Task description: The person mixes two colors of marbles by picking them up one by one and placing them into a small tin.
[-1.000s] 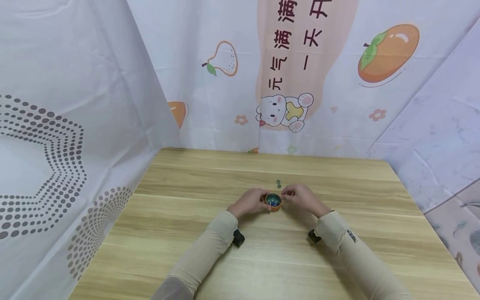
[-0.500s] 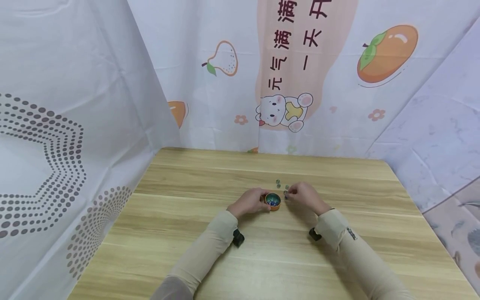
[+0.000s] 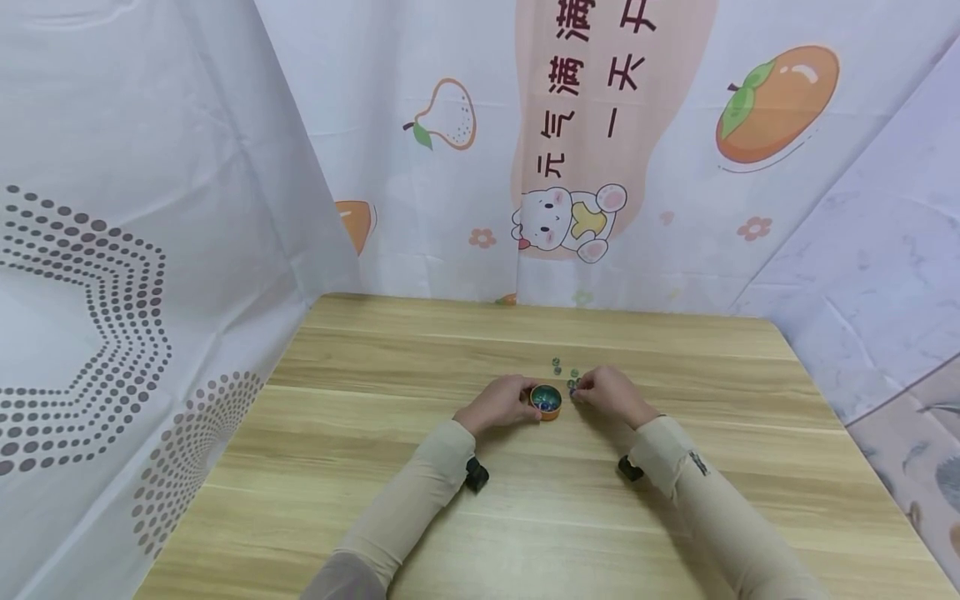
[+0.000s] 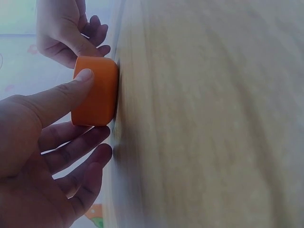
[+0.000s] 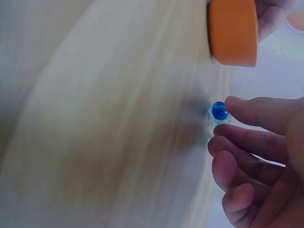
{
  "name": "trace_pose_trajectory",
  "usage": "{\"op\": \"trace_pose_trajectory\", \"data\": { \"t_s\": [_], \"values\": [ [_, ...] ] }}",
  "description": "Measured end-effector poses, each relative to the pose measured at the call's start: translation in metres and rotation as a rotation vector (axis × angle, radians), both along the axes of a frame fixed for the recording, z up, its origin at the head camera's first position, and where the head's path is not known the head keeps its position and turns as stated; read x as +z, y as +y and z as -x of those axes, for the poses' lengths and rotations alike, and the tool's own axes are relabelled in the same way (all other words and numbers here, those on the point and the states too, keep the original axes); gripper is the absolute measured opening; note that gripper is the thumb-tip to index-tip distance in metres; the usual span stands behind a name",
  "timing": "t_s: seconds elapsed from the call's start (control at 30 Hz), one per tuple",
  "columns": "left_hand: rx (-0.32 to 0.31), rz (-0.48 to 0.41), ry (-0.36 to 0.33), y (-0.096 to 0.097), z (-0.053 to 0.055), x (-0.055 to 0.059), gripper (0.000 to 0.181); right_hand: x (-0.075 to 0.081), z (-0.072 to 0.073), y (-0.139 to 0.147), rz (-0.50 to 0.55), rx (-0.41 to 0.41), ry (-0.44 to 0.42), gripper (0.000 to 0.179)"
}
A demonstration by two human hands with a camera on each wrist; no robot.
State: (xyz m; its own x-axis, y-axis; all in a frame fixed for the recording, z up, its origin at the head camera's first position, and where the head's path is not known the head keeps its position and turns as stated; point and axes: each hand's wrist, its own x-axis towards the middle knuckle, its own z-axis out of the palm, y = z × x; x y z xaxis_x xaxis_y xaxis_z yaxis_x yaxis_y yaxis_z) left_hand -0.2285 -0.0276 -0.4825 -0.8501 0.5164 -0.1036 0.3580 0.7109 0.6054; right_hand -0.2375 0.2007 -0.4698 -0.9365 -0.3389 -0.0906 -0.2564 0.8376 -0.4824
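Observation:
My left hand (image 3: 498,402) grips a small orange bowl (image 4: 97,92) from its left side, the thumb on the near wall and fingers round the far side. The bowl stands upright on the table; in the head view its inside looks teal, with blue marbles (image 3: 545,406) at the bottom. Right of the bowl, my right hand (image 3: 611,393) is low over the table. Its thumb tip meets a blue glass marble (image 5: 220,110), and the index fingertip sits just below the marble with a slim gap. Clear greenish marbles (image 3: 574,373) lie close behind those fingertips, partly hidden by them.
Two more clear marbles (image 3: 557,367) lie on the wooden table (image 3: 420,350) beyond the bowl. Printed curtains (image 3: 450,208) hang along the table's back and sides. Both wrists carry a small black camera (image 3: 477,475).
My right hand has moved from the bowl's rim a little to the right, to the marbles, uncovering several of them. The blue marble now shows at its fingertips. My left hand keeps its grip.

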Motion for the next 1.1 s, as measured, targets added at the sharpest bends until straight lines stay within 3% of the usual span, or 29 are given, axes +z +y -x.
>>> {"op": "trace_pose_trajectory", "data": {
  "t_s": [0.37,1.1],
  "values": [
    [-0.003,-0.001,0.0,-0.0001,-0.001,0.0009,0.05,-0.0048,0.0034,-0.0023,-0.016,0.006,0.001,0.015],
    [0.0,0.001,0.001,-0.0004,-0.0003,0.0015,0.049,0.0005,0.0011,-0.0026,0.034,0.009,0.022,0.016]
  ]
}}
